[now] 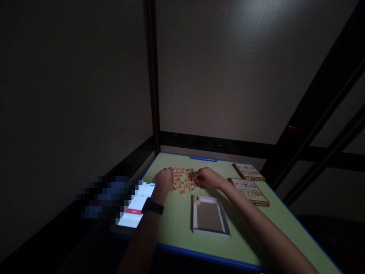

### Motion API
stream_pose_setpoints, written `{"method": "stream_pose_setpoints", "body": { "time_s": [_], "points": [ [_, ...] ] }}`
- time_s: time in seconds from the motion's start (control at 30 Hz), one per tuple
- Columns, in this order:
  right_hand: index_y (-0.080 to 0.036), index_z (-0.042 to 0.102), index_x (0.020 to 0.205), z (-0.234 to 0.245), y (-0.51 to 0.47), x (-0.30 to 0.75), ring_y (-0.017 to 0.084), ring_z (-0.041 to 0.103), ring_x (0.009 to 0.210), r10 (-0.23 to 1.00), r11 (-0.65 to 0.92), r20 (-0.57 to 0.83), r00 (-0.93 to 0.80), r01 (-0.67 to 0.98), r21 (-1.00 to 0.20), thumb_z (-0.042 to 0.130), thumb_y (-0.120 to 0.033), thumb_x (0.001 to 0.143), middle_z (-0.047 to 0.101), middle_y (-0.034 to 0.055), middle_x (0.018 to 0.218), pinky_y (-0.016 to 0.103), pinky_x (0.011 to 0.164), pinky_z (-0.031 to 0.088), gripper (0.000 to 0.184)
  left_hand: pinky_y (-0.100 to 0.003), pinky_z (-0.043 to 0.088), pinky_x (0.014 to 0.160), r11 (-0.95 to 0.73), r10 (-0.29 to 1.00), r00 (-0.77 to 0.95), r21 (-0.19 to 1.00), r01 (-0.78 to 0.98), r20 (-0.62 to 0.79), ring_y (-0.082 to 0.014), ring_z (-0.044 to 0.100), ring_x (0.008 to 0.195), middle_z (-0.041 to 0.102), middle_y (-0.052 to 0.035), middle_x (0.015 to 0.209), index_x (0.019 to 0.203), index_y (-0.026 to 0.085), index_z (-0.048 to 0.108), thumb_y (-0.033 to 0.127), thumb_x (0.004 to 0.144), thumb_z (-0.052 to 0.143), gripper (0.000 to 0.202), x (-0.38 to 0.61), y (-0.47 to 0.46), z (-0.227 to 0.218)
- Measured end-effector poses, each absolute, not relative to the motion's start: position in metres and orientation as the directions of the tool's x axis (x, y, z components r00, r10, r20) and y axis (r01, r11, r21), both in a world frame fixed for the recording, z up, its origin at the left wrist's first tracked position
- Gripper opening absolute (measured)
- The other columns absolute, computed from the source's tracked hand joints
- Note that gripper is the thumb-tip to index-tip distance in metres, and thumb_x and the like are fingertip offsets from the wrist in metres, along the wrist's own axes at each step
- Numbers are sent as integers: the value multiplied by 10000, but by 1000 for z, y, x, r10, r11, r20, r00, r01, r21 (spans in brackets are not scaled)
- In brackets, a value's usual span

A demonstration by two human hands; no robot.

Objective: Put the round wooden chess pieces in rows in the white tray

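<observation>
Round wooden Chinese chess pieces (182,181) with red and dark characters lie close together in the middle of the table. At the left side of this group is my left hand (164,181), its fingers curled down by the pieces; whatever they may hold is hidden. My right hand (205,177) reaches in from the right, fingertips pinched on a chess piece at the group's right side. Nearer to me stands a shallow white box tray (226,224) with a brownish bottom. A single chess piece (197,200) lies in its far left corner.
A lit phone (134,219) showing a timer lies at the table's left edge, beside my left wrist. Two flat printed boxes (249,191) lie at the right, beyond my right forearm. The light green table (176,232) has a blue rim, and walls stand behind it.
</observation>
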State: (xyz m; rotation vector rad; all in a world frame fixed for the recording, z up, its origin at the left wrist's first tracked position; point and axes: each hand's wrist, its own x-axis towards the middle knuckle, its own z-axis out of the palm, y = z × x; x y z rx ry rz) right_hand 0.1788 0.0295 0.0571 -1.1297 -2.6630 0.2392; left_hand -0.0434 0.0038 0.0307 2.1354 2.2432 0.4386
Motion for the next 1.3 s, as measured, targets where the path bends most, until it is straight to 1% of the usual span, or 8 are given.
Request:
{"method": "stream_pose_setpoints", "body": {
  "time_s": [0.1,0.27,0.43,0.7,0.93,1.07,1.13,1.3],
  "points": [
    [-197,798,950,67,29,174,174,696,806,734,679,154,-661,712,-181,554,-22,744,786,50,910,222,720,443,365,-345,522,795,47,981,-86,215,975,174,-272,694,983,722,-152,1044,1090,181,684,187,953,394,321,-44,4,32],
    [-220,786,957,75,29,151,187,704,882,758,653,27,-652,757,-25,558,-89,798,783,50,952,222,734,445,307,-349,524,791,63,983,-98,215,975,153,-284,701,986,733,-163,1027,1067,170,691,152,944,383,333,-42,2,37],
    [-205,782,939,70,28,127,254,719,886,819,573,-23,-574,815,79,581,-188,817,774,127,968,275,711,481,236,-349,526,768,88,976,-125,205,975,176,-289,707,969,732,-180,1014,1060,152,685,147,945,372,334,-41,0,41],
    [-171,739,1080,68,22,111,283,716,973,827,562,-94,-555,809,171,627,-209,794,749,179,1067,306,767,519,309,-354,518,740,136,949,-199,251,958,243,-293,712,930,732,-171,997,1078,152,674,186,961,369,329,-39,-2,48],
    [-180,752,1007,79,22,109,264,717,930,767,642,-83,-637,755,134,604,-192,815,766,140,1008,285,741,496,243,-315,492,764,138,899,-270,362,922,346,-258,700,956,723,-144,1097,1165,167,660,205,978,347,366,-37,-4,53],
    [-226,753,983,80,17,105,184,701,901,619,783,35,-785,613,-103,650,-115,749,772,32,979,220,753,459,278,-312,486,810,116,840,-372,539,834,395,-251,684,1002,729,-128,1114,1196,178,661,217,968,383,361,-38,-1,54],
    [-212,760,953,77,12,99,172,694,857,555,824,87,-828,531,-197,657,-66,703,771,24,934,211,724,449,307,-312,486,827,97,796,-448,646,757,406,-248,682,1007,744,-111,1086,1187,182,666,222,956,411,347,-38,1,55],
    [-213,778,876,64,8,84,197,689,828,533,845,62,-844,527,-92,601,-44,681,776,43,894,241,689,437,313,-296,493,826,36,727,-549,776,630,412,-224,702,937,764,-90,1016,1130,175,679,212,929,452,306,-40,3,55]
  ]
}}
